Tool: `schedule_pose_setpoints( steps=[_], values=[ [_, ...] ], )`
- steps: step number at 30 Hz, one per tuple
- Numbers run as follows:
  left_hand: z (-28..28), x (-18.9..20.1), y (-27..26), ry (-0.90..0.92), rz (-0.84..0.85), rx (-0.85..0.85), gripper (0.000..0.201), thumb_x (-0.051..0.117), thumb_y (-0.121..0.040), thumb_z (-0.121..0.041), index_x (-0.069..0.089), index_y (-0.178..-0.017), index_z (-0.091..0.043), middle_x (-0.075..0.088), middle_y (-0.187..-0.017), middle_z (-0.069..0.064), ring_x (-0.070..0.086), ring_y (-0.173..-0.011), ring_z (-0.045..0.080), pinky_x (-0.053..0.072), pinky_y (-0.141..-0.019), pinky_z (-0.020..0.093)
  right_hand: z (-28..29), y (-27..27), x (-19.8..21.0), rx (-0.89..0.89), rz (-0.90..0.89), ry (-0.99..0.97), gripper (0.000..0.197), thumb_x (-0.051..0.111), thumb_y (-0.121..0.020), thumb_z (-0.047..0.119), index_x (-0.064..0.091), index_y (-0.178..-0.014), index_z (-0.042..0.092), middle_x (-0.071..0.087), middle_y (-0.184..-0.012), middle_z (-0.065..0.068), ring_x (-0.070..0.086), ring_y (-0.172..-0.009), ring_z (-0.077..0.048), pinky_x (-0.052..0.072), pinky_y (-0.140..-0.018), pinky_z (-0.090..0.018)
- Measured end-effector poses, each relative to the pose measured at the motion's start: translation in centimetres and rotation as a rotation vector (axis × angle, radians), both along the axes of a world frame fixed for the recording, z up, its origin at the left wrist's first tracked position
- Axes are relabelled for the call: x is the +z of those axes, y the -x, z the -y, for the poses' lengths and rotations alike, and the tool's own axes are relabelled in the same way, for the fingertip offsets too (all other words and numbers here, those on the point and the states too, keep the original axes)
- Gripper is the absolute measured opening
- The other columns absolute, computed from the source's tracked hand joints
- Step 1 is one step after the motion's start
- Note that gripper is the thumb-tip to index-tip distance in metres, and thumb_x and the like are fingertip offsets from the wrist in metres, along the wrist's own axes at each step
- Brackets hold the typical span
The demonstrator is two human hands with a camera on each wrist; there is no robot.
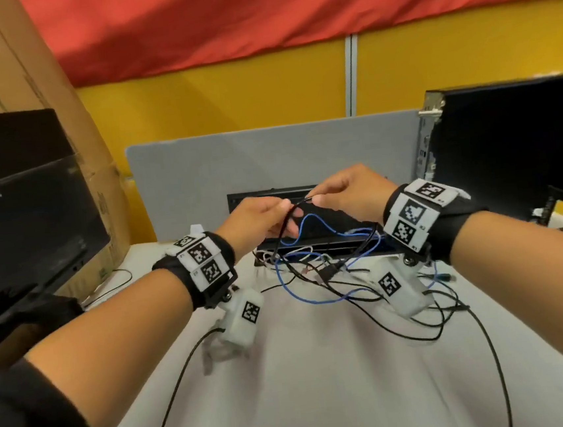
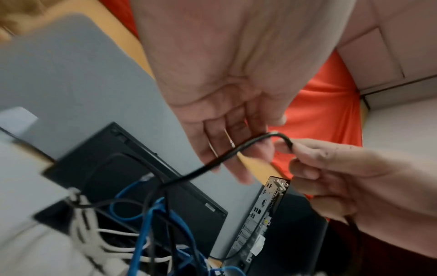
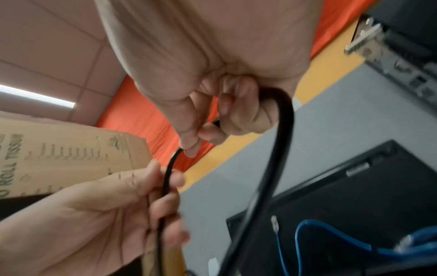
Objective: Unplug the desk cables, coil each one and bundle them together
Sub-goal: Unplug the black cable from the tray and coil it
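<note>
Both hands are raised over the open black cable tray [image 1: 264,194] at the back of the desk. A thin black cable [image 1: 283,228] hangs between them in a loop. My left hand [image 1: 281,210] pinches it between thumb and fingers; in the left wrist view the cable [image 2: 205,168] crosses the left fingers [image 2: 236,145]. My right hand [image 1: 316,198] pinches the cable near its top bend, and in the right wrist view the cable [image 3: 283,130] arcs out from under the curled fingers [image 3: 236,104]. A blue cable [image 1: 308,221] and white cables [image 1: 297,251] lie tangled in the tray below.
Loose black cables [image 1: 419,303] sprawl over the white desk [image 1: 323,381]. A dark monitor [image 1: 25,210] and a cardboard box [image 1: 1,68] stand at the left, and a black PC tower [image 1: 506,129] at the right. A grey partition [image 1: 267,156] rises behind the tray.
</note>
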State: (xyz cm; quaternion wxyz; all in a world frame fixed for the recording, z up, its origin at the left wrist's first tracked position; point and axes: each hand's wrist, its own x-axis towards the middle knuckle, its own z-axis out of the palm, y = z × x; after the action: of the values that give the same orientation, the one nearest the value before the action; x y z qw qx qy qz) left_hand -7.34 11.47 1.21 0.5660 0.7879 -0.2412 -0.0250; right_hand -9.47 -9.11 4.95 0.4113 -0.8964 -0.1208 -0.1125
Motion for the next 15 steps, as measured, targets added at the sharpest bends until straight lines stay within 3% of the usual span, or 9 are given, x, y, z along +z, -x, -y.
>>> schedule_pose_setpoints(
  steps=[2, 4, 7, 12, 15],
  values=[
    [1.8, 1.1, -0.8, 0.064, -0.057, -0.051, 0.033, 0.039, -0.105, -0.017, 0.063, -0.086, -0.005, 0.052, -0.062, 0.005, 0.054, -0.054, 0.021, 0.053, -0.064, 0.031, 1.4, -0.3, 1.7, -0.037, 0.075, 0.01, 0.01, 0.07, -0.087, 0.026, 0.077, -0.094, 0.027, 0.066, -0.072, 0.016, 0.055, -0.061, 0.008, 0.037, -0.051, -0.003],
    [3.2, 1.7, -1.8, 0.053, -0.053, -0.056, 0.032, 0.038, -0.105, -0.015, 0.058, -0.082, -0.006, 0.041, -0.058, 0.001, 0.038, -0.05, 0.014, 0.041, -0.054, 0.025, 3.1, -0.4, 3.1, -0.072, 0.106, 0.048, 0.009, 0.07, -0.087, 0.028, 0.077, -0.093, 0.027, 0.06, -0.055, 0.021, 0.052, -0.05, 0.006, 0.033, -0.044, -0.005],
    [4.9, 2.5, -3.2, -0.028, 0.0, -0.038, 0.031, 0.039, -0.104, -0.014, 0.059, -0.081, -0.008, 0.04, -0.057, -0.002, 0.034, -0.049, 0.009, 0.03, -0.053, 0.023, 6.1, -0.5, 4.6, -0.134, 0.137, 0.069, 0.006, 0.072, -0.086, 0.028, 0.077, -0.089, 0.026, 0.049, -0.038, 0.018, 0.046, -0.037, 0.004, 0.03, -0.038, -0.008],
    [7.3, 4.0, -5.4, -0.196, 0.113, 0.016, 0.033, 0.044, -0.103, -0.018, 0.063, -0.078, -0.013, 0.044, -0.059, -0.002, 0.036, -0.051, 0.008, 0.032, -0.056, 0.021, 10.5, -0.6, 5.0, -0.262, 0.196, 0.135, 0.013, 0.076, -0.079, 0.04, 0.078, -0.083, 0.028, 0.066, -0.073, 0.01, 0.058, -0.068, -0.003, 0.04, -0.055, -0.018],
    [8.9, 4.8, -6.4, -0.292, 0.18, 0.008, 0.034, 0.044, -0.103, -0.021, 0.061, -0.074, -0.018, 0.045, -0.061, -0.003, 0.038, -0.055, 0.009, 0.035, -0.058, 0.021, 13.3, -0.8, 4.7, -0.365, 0.252, 0.151, 0.012, 0.075, -0.08, 0.04, 0.077, -0.081, 0.029, 0.07, -0.081, 0.006, 0.061, -0.075, -0.007, 0.046, -0.064, -0.02]
  ],
)
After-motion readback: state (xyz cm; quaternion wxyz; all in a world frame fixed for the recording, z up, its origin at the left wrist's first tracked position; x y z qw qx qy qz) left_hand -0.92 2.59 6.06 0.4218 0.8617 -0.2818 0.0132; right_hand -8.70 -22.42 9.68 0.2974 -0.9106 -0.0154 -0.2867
